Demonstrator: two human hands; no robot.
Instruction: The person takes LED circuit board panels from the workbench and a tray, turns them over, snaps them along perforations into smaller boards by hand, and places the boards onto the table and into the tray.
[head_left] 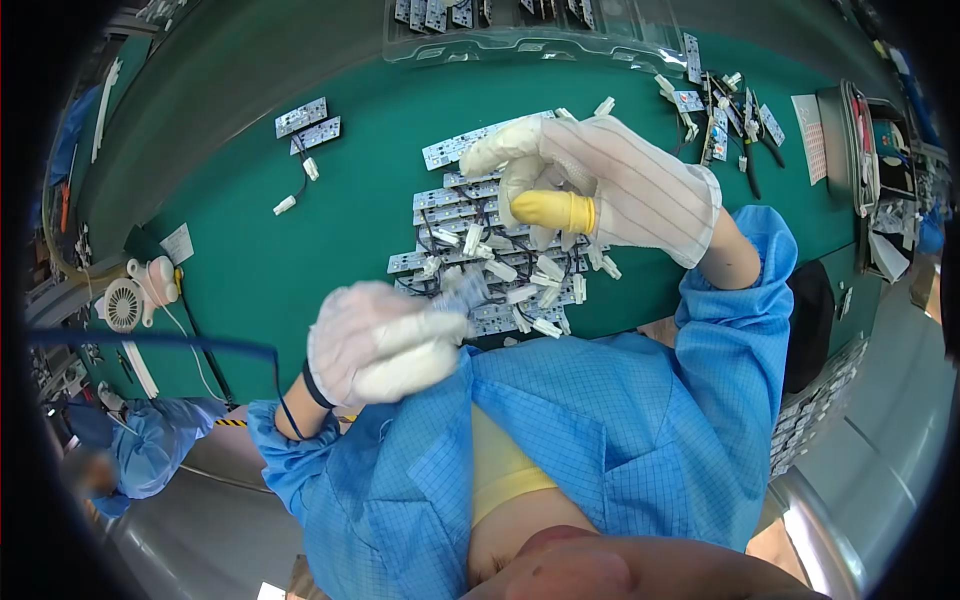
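My left hand (385,345), in a white glove with a dark wrist strap, is closed at the near left edge of a pile of strip-shaped circuit boards (440,200). At its fingertips is a small circuit board (462,298), smeared by motion. My right hand (600,190), in a striped white glove with a yellow finger cot (552,212), hovers over the pile's right side. Its thumb and index finger are apart, and nothing shows between them. White connectors (500,270) on dark wires lie across the boards below both hands.
Two boards (302,116) with a wired connector lie at the left. A clear plastic tray (540,45) holds boards at the back. More boards and dark-handled pliers (752,175) are at the right. A small white fan (125,305) stands far left, near another person in blue (150,440).
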